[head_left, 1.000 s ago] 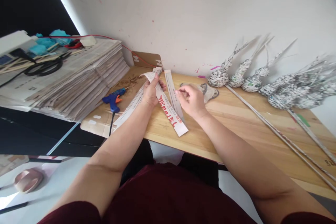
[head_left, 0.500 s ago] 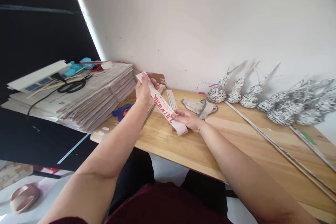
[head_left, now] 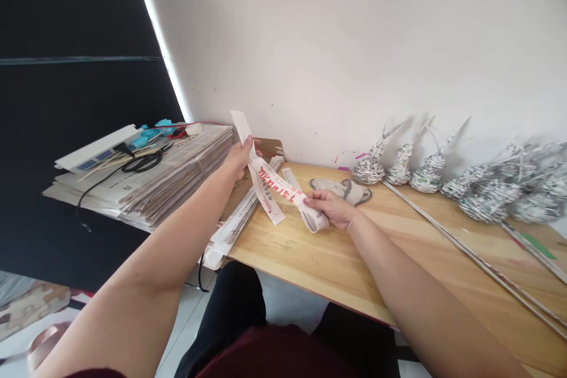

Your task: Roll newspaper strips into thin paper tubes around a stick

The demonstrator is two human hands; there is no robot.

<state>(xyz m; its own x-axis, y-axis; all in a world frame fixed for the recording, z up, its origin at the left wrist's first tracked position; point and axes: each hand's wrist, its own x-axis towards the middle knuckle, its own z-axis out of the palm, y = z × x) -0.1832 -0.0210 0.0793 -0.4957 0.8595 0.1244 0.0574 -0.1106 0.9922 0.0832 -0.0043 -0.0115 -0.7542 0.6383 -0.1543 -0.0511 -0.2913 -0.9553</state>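
Note:
Stretched between my hands is a newspaper strip (head_left: 278, 186) with large red print. My left hand (head_left: 240, 156) pinches it near its far end, and one piece sticks up past the fingers while another hangs toward the table. At the near end, my right hand (head_left: 330, 207) grips the strip, which curls into a loop under the fingers. Below my left hand lies a stack of newspaper strips (head_left: 241, 218) along the table's left side. Another paper strip (head_left: 290, 177) rests on the wood behind the held one.
A tall newspaper pile (head_left: 177, 177) carries a power strip (head_left: 95, 150) and black cable. A grey cloth (head_left: 341, 189) lies near the wall. Several woven paper gourd shapes (head_left: 370, 168) stand at the back right, with long paper rods (head_left: 447, 236) across the wooden table (head_left: 354, 266).
The strip has shifted and twisted between my hands; its end now rises above my left hand and a second length hangs down. The view has turned slightly, uncovering the strip stack.

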